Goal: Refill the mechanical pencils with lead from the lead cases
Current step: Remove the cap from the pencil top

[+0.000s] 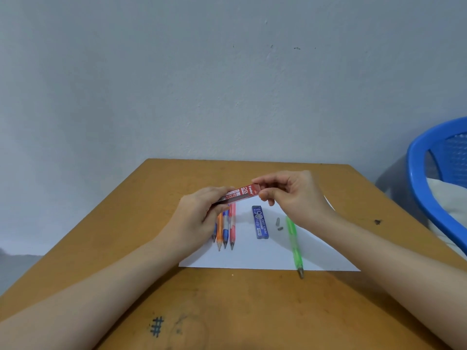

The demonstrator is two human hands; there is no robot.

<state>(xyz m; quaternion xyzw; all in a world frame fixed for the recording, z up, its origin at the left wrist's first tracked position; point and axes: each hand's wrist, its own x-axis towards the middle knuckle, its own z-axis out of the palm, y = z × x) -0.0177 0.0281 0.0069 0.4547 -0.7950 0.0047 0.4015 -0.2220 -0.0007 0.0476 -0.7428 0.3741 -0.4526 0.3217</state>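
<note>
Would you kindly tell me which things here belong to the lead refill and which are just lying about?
For the job: red lead case, gripped by left hand and right hand; blue lead case; green pencil; two small grey parts beside it; row of pencils.
Lying about: white sheet; blue chair; hash mark on the table.

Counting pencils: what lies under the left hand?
On the white paper: an orange pencil, a blue pencil, a pink pencil and a fourth pencil, mostly hidden. The left hand, holding the red lead case, covers their upper ends.
</note>
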